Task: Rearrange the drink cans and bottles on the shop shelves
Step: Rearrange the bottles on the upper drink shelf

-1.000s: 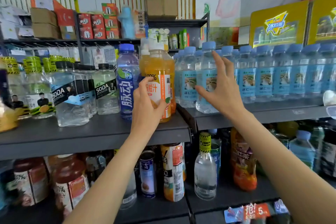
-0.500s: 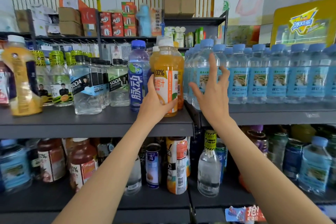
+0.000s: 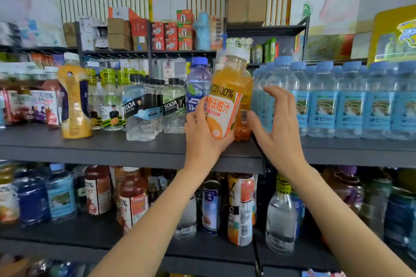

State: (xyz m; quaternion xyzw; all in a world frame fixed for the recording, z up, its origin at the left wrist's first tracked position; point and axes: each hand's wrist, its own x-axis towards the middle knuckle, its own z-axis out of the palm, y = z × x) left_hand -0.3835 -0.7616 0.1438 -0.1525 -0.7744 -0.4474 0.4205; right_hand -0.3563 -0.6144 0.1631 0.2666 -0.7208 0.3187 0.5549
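My left hand point(image 3: 203, 139) grips the lower part of an orange juice bottle point(image 3: 227, 96) with a white cap; the bottle is tilted to the right and lifted just off the grey upper shelf point(image 3: 112, 148). A second orange juice bottle point(image 3: 244, 114) stands right behind it. My right hand point(image 3: 276, 128) hovers beside the bottle with fingers loosely curved, holding nothing, in front of a row of blue-labelled water bottles point(image 3: 324, 101). A blue-capped sports drink bottle point(image 3: 197, 83) stands just left of the held bottle.
Clear soda bottles point(image 3: 140, 114) and another orange bottle point(image 3: 74, 101) stand further left on the same shelf. The lower shelf point(image 3: 213, 247) holds mixed juice bottles, a can point(image 3: 210, 207) and a clear bottle point(image 3: 281, 220). Boxes fill the top shelf point(image 3: 265, 29).
My left hand has lifted and tilted the orange juice bottle off the shelf. My right hand has dropped from the water bottles and come closer to the juice bottle.
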